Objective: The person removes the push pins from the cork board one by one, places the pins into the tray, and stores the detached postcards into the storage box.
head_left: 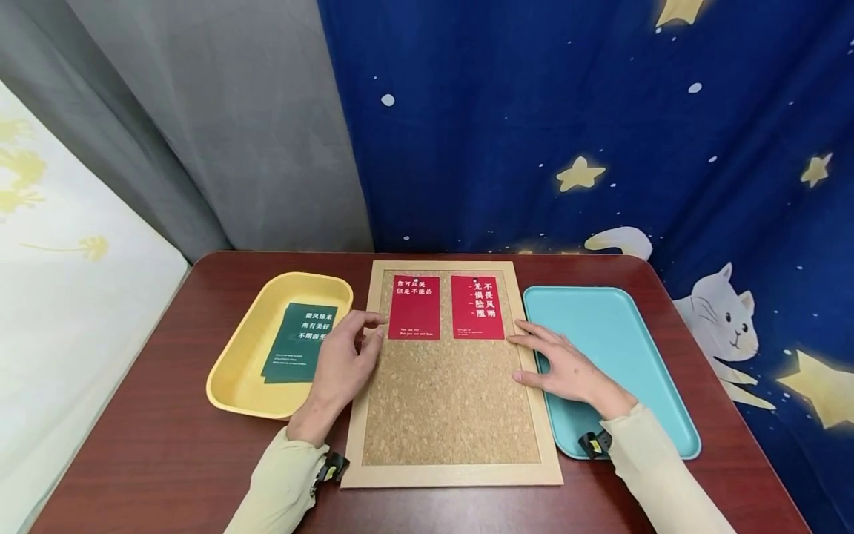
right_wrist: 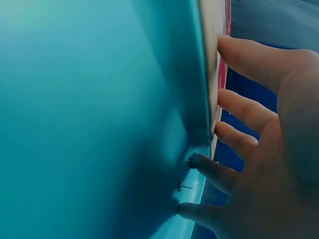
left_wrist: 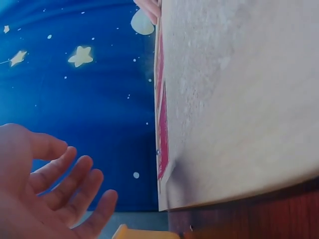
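A wood-framed cork board (head_left: pixel 454 400) lies on the table with two red cards side by side on its upper part. The left card (head_left: pixel 414 313) and the right card (head_left: pixel 465 305) each have a small pin at the top. My left hand (head_left: pixel 345 363) hovers by the board's left edge, fingers loosely bent and holding nothing; the left wrist view shows them spread apart. On the other side my right hand (head_left: pixel 567 367) rests its extended fingertips along the right strip of the frame. In the right wrist view its lower fingers (right_wrist: pixel 212 169) reach over the blue tray's rim.
A yellow basin (head_left: pixel 233 371) left of the board holds dark green cards (head_left: pixel 296 348) with white print. To the right sits a blue tray (head_left: pixel 614 334), with small dark pins (right_wrist: pixel 180 186) near its rim. A starry curtain (head_left: pixel 480 148) hangs behind the table.
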Demonstrator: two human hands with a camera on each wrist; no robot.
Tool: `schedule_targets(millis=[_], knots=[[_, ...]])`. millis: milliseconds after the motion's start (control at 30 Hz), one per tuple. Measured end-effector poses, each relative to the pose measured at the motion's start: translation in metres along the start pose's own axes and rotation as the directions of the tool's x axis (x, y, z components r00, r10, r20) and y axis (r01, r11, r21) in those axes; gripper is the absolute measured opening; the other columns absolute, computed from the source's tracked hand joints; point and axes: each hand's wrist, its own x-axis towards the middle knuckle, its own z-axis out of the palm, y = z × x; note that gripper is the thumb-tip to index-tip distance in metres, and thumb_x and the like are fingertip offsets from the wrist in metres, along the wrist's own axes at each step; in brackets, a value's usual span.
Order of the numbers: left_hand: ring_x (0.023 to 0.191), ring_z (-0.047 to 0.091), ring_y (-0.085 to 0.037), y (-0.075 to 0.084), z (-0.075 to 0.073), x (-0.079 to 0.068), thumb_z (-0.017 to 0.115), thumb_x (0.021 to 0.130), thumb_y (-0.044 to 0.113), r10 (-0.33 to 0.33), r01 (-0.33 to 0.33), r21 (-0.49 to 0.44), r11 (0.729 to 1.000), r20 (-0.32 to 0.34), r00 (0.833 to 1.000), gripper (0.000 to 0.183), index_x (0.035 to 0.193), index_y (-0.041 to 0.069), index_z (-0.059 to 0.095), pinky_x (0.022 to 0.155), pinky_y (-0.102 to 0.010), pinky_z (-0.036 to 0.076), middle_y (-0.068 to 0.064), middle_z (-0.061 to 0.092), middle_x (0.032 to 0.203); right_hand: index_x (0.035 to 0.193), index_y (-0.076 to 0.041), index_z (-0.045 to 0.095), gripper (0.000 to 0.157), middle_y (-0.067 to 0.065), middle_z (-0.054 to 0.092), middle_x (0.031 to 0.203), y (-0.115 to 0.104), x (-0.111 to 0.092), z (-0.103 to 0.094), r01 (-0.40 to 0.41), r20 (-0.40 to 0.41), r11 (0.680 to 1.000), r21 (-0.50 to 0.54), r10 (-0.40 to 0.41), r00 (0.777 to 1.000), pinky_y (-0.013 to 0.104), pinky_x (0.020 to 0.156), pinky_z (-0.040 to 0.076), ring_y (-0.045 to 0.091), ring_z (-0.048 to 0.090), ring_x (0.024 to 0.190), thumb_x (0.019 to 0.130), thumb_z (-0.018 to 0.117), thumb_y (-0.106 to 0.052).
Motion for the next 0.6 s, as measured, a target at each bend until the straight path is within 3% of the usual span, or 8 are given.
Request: schedule_targets(millis=[133, 333, 600], knots=[[0.092, 0.063, -0.023, -0.002, 0.004, 0.002, 0.067, 0.101, 0.017, -0.029, 0.028, 0.020, 0.999, 0.060, 0.998, 0.022, 0.122, 0.012, 0.071, 0.082, -0.040, 0.055, -0.008, 0.071, 0.125, 0.148, -0.015, 0.059, 0.062, 0.013, 0.038, 0.168, -0.003, 0.001, -0.002, -0.004, 0.002, 1.000, -0.015, 0.004, 1.000, 0.069, 0.116, 0.037, 0.044, 0.036, 0.152, 0.094, 0.077, -0.039], [0.120, 0.065, -0.029, -0.006, 0.009, 0.005, 0.067, 0.101, 0.017, -0.034, 0.024, 0.067, 0.997, 0.139, 0.990, 0.023, 0.122, 0.009, 0.071, 0.103, -0.050, 0.055, -0.010, 0.069, 0.130, 0.143, -0.014, 0.063, 0.057, 0.015, 0.042, 0.165, -0.007, 0.004, -0.004, -0.024, -0.026, 0.998, -0.051, 0.023, 0.999, 0.069, 0.116, 0.037, 0.044, 0.038, 0.151, 0.093, 0.079, -0.037], [0.122, 0.061, -0.030, -0.005, 0.009, 0.009, 0.068, 0.100, 0.018, -0.045, 0.021, 0.121, 0.992, 0.192, 0.980, 0.025, 0.123, 0.010, 0.071, 0.109, -0.051, 0.052, -0.010, 0.067, 0.136, 0.136, -0.012, 0.068, 0.049, 0.018, 0.047, 0.161, -0.017, 0.017, -0.006, 0.005, -0.073, 0.999, -0.037, -0.007, 0.997, 0.070, 0.118, 0.034, 0.045, 0.041, 0.148, 0.092, 0.080, -0.032]])
